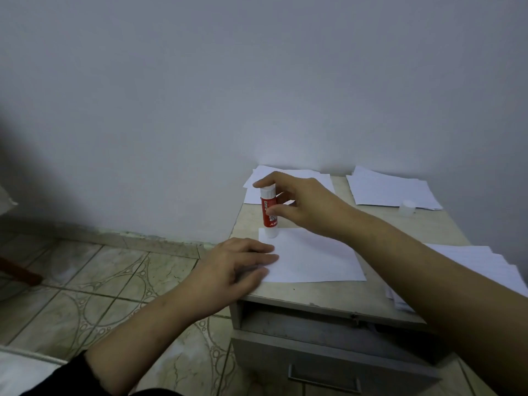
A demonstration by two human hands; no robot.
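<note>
A red and white glue stick [268, 214] stands upside down, its tip on the far left corner of a white sheet of paper [311, 257]. My right hand [303, 205] holds the stick from the right, index finger over its top end and thumb on its side. My left hand [237, 265] lies flat with straight fingers on the sheet's left edge. The sheet rests on a small beige cabinet [314, 295].
Stacks of white paper lie at the back left [294, 178], back right [391, 190] and right edge [491, 264] of the cabinet top. A clear glue cap [408, 207] sits on the back right stack. The drawer [328, 358] below stands slightly open. A wall rises close behind; tiled floor lies left.
</note>
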